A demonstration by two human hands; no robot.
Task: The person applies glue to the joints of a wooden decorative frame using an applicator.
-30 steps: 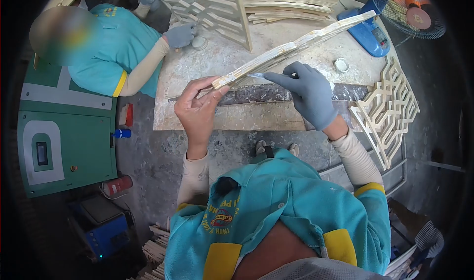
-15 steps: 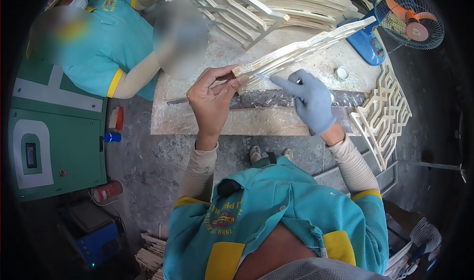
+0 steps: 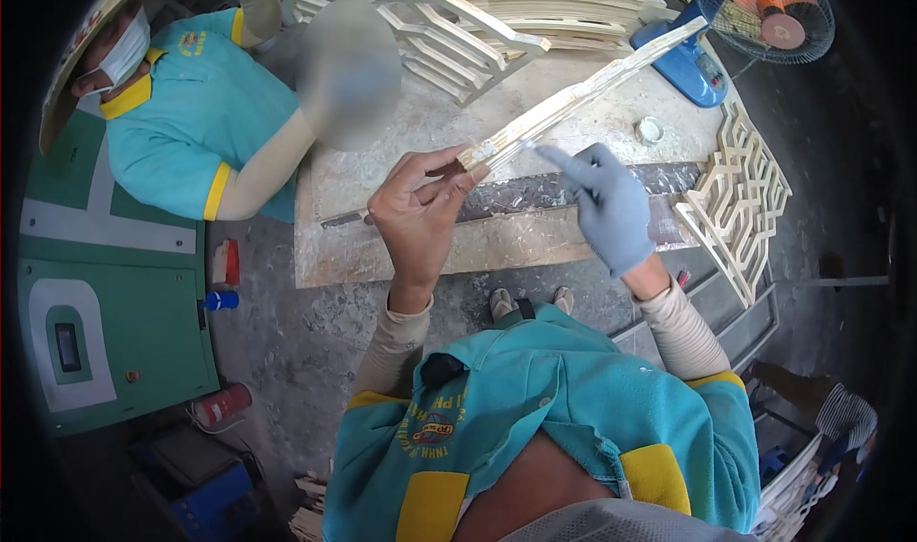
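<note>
A folded-looking wooden lattice panel (image 3: 583,88), seen nearly edge-on, slants up and right across the table. My left hand (image 3: 420,212), bare, pinches its near end between thumb and fingers. On my right hand (image 3: 611,208) is a grey glove. Its index finger stretches out to the panel's lower side, close to the near end, with white matter on the fingertip; the other fingers are partly curled. A small round tub with white contents (image 3: 650,130) stands on the table to the right of the panel.
Another lattice (image 3: 458,41) and a stack of wooden strips (image 3: 554,7) lie at the back of the worktable (image 3: 353,255). A lattice (image 3: 740,198) overhangs the right edge, near a blue fan (image 3: 769,17). A masked co-worker (image 3: 205,112) stands at the left, by a green cabinet (image 3: 162,341).
The whole view has shifted a little. My gloved fingertip has moved slightly right along the panel, and the panel shows more edge-on. My left hand keeps its pinch.
</note>
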